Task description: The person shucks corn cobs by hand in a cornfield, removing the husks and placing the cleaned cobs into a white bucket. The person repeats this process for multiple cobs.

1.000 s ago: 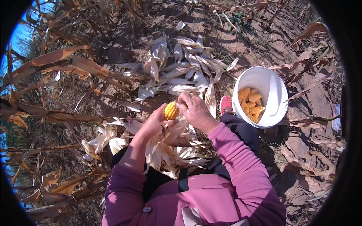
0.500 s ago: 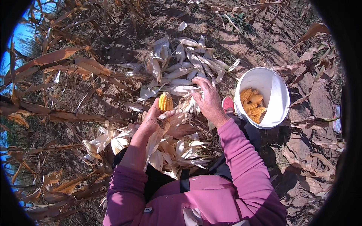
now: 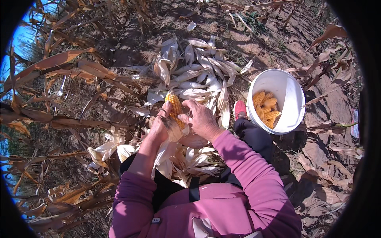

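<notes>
I saw the left hand point(image 3: 159, 127) gripping the corn point(image 3: 176, 106), at nine o'clock from the bucket point(image 3: 291, 104); the right hand point(image 3: 202, 121), fingers parted, was at the corn's four o'clock, contact unclear. It looked light, stiff, knobbly, best held low, near the husk point(image 3: 173, 133).

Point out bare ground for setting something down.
Mostly bare soil lies between the husk pile and green weeds; narrower strips right of the white bucket, among dry leaves. Crowded around the left hand and right hand: loose husks below, dry stalks left.
</notes>
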`<state>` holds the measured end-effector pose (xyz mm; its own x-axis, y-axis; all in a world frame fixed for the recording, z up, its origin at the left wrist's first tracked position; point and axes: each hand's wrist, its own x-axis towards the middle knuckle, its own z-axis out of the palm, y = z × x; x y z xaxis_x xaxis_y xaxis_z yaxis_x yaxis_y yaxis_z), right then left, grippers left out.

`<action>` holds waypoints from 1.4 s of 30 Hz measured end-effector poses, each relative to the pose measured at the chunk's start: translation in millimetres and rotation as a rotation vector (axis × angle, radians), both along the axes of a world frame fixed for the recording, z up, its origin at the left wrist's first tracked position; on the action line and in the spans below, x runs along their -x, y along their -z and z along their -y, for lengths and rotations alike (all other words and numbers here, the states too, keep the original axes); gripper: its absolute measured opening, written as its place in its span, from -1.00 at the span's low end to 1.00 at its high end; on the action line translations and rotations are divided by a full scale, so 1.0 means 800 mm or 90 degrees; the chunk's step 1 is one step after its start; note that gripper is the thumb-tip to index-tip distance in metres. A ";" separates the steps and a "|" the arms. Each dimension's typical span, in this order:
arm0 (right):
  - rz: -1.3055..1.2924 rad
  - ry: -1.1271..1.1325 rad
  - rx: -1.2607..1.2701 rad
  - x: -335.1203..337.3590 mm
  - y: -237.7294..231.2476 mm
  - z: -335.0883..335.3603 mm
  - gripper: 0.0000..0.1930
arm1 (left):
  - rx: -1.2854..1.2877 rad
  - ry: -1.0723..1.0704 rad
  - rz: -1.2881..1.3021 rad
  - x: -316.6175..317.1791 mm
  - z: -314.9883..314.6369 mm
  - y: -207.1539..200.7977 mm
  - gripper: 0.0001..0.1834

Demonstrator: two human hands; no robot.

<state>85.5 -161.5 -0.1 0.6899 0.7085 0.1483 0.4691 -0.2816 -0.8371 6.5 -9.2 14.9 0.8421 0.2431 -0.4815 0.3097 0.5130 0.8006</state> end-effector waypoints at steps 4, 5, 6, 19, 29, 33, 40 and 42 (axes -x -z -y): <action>-0.089 -0.027 0.008 0.003 0.017 -0.001 -0.17 | 0.087 -0.061 0.020 0.003 0.003 0.000 -0.44; -0.136 -0.028 0.041 0.006 0.017 -0.003 -0.16 | 0.096 -0.067 0.031 0.002 0.005 -0.004 -0.46; -0.182 -0.030 0.075 0.008 0.017 -0.005 -0.14 | 0.065 -0.078 0.021 0.002 0.005 -0.002 -0.44; -0.156 0.094 -0.030 -0.024 0.027 -0.001 -0.37 | -0.542 -0.180 0.104 0.010 -0.096 -0.017 -0.80; 0.045 0.027 0.042 -0.011 0.005 0.000 -0.32 | -0.359 0.125 0.140 -0.001 -0.028 -0.028 -0.28; 0.029 -0.030 0.002 0.002 -0.009 -0.002 -0.35 | -0.273 0.018 0.149 -0.002 0.001 -0.017 -0.66; -0.035 -0.029 0.092 0.006 0.020 -0.004 -0.38 | -0.169 -0.229 0.142 -0.004 0.004 -0.025 -0.70; -0.152 -0.043 0.098 0.005 0.002 -0.008 -0.40 | -0.115 -0.235 0.140 -0.004 -0.002 -0.019 -0.71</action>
